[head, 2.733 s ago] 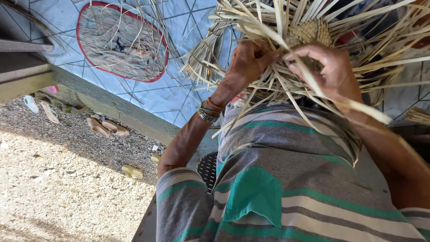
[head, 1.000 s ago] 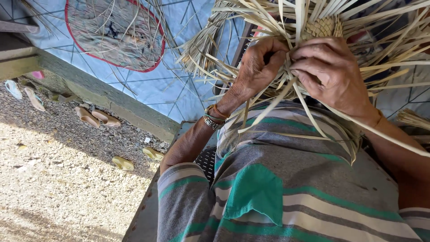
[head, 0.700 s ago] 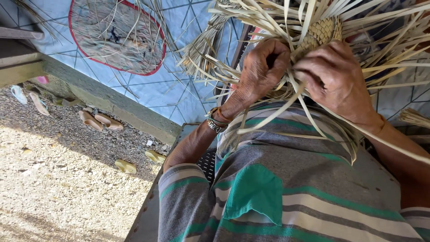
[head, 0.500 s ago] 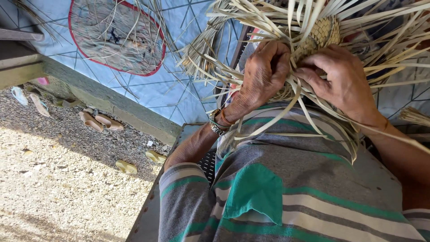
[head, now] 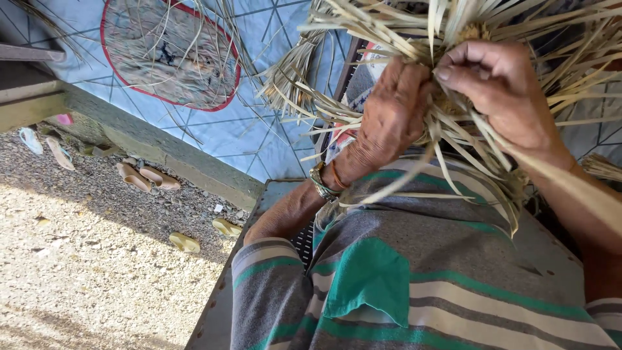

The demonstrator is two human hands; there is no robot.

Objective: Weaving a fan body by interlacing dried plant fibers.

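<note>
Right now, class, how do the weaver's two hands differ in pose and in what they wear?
The left hand shows its back, curled into the palm-leaf strips, with a wristwatch and bands. The right hand pinches strips at its fingertips; its wrist looks bare. Both grip the same weaving.

**Sunlit gravel beside a raised platform**

Pale gravel ground [head: 84, 259] lies at the lower left, bright in sunlight and shaded nearer the concrete ledge [head: 162, 159]. Several sandals [head: 146, 176] sit scattered on the stones (some in shadow). Above the ledge spreads a light blue patterned mat [head: 259, 123] bearing a red-edged oval panel [head: 172, 55].
</note>
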